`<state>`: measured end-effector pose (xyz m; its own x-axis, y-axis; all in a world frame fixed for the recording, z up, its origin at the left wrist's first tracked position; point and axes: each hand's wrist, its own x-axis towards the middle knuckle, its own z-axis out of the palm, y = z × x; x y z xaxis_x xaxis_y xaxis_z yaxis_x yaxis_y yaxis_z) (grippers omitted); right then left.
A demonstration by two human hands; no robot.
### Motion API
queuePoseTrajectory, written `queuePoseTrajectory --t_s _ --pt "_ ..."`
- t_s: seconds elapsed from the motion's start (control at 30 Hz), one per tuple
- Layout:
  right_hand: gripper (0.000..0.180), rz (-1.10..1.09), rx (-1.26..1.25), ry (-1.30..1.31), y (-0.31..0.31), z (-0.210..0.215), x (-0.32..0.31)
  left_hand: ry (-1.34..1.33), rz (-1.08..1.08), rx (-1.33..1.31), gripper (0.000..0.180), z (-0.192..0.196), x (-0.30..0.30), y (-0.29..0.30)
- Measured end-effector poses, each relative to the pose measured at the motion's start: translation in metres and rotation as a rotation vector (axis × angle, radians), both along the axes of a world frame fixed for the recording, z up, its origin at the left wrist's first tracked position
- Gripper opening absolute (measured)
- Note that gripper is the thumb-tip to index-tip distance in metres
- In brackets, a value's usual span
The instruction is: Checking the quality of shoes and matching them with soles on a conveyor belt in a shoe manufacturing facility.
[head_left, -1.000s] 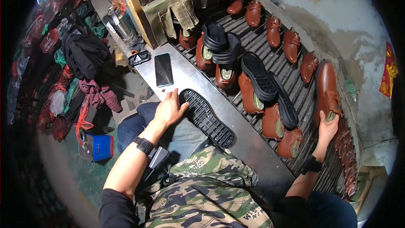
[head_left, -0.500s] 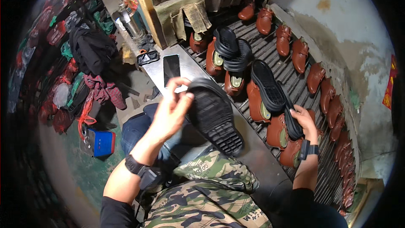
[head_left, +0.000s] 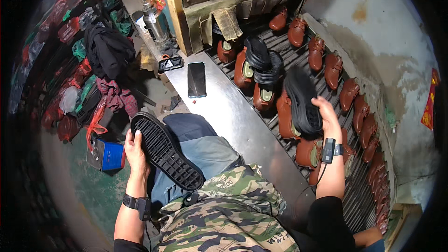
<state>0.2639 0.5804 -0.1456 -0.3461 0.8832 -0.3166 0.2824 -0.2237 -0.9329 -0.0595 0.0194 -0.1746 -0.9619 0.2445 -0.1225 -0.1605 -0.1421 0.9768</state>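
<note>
Over my left thigh, my left hand [head_left: 136, 151] grips a black shoe sole [head_left: 167, 153] by its edge, its gridded tread facing up. My right hand [head_left: 326, 115] is closed on the side of another black sole [head_left: 302, 100], slightly blurred, above the brown leather shoes. Whether a second sole lies beneath it I cannot tell. Below that, a brown shoe [head_left: 284, 114] stands on the slatted rack with its heel toward me. More black soles [head_left: 263, 63] rest on brown shoes farther back.
A metal ledge [head_left: 224, 107] runs between me and the slatted rack [head_left: 291, 56], holding a phone [head_left: 196, 79] and a small black case [head_left: 171, 64]. Brown shoes [head_left: 332, 70] line the wall side. A cloth-flapped opening [head_left: 228, 23] stands at the rack's far end. Bagged items [head_left: 70, 93] fill the left.
My left hand has carried its sole left and down, from above the ledge to over my thigh. My right hand has moved up slightly, with its sole lifted over the shoes.
</note>
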Motion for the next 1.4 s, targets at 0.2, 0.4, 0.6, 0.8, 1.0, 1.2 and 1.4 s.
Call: queuePoseTrajectory --t_s 0.2,0.4,0.6,0.8,1.0,1.2,1.4 --pt "0.059 -0.047 0.002 0.142 -0.072 0.021 0.023 -0.019 0.020 0.072 0.032 0.003 0.008 -0.005" --pt "0.065 0.289 0.071 0.156 -0.189 -0.021 0.021 -0.024 -0.019 0.087 0.031 -0.004 0.001 -0.005" --pt "0.042 0.530 0.190 0.008 -0.211 -0.051 0.014 -0.013 -0.059 0.081 0.032 -0.006 0.002 -0.005" --pt "0.058 -0.400 0.752 -0.664 -0.108 -0.026 0.203 -0.041 -0.049 0.085 0.034 0.002 0.007 -0.006" --pt "0.062 -0.201 0.026 -0.413 -0.115 -0.040 0.259 -0.035 -0.054 0.149 0.035 -0.003 0.004 -0.007" --pt "0.049 -0.303 -0.102 0.032 -0.127 -0.021 0.288 -0.007 -0.060 0.113 0.030 0.001 -0.005 -0.012" --pt "0.095 0.004 -0.196 0.762 -0.138 0.016 0.173 -0.217 -0.346 0.543 0.078 0.069 0.013 0.006"
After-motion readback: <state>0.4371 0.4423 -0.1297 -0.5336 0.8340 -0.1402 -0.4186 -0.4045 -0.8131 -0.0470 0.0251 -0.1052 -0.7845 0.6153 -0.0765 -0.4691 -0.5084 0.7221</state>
